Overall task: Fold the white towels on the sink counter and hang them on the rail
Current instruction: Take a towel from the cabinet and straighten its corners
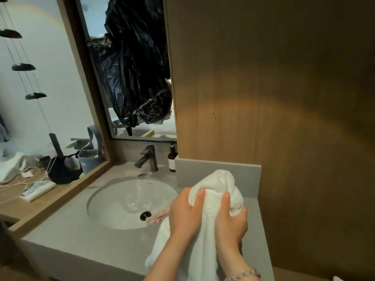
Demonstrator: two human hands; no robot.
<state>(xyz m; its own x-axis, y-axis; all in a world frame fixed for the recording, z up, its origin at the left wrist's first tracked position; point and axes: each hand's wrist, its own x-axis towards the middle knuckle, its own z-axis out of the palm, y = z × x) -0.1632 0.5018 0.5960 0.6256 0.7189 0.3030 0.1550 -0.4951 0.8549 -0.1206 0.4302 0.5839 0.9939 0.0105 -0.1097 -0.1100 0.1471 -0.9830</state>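
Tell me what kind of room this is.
Probably a bathroom vanity, maybe in a hotel: a white basin sunk in a grey counter, a dark faucet with a pump bottle beside it, and a mirror above. The left hand and right hand grip a white towel.

Both forearms enter from the bottom edge, bare, angled up and forward. The left comes in from lower left; the right runs steeper.

Left hand [185, 212] and right hand [231, 219] sit side by side at about the same height, close, with cloth between them. Each grips a bunched fold of the white towel [217, 183]. Thumbs point up, pressed flat on the near face of the cloth. The other fingers curl round behind and are mostly hidden. Right-hand knuckles show at the cloth's right side.

Pale bead bracelet [244, 274] on the right wrist.
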